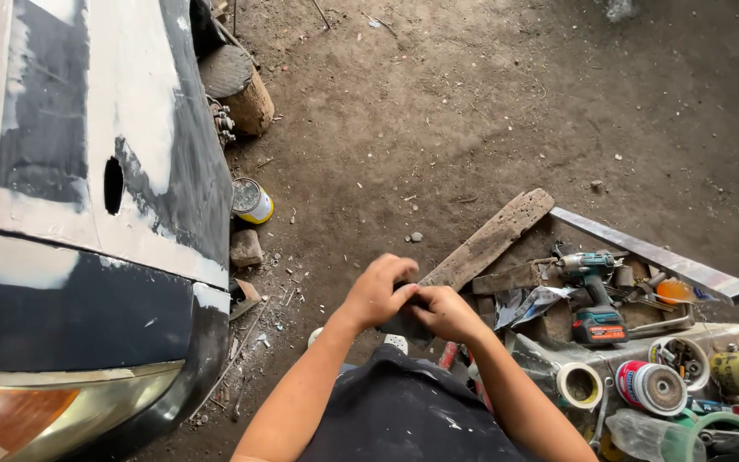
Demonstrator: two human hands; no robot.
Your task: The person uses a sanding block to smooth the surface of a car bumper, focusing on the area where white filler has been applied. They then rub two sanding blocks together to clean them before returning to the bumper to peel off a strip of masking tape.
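My left hand (378,289) and my right hand (446,311) meet in front of me, low in the middle of the view. Both are closed on a small dark flat piece (402,323), which looks like a folded sheet; most of it is hidden by my fingers. To the left stands a dark car body (70,299) with pale filler patches and a small hole (114,184). My hands are apart from the car, over the dirt floor.
A cordless drill (594,295), tape rolls (580,384), cans and discs lie cluttered at the lower right. A wooden plank (491,239) and a metal bar (659,255) lie behind them. A tin can (251,200) and a log stump (237,85) sit by the car.
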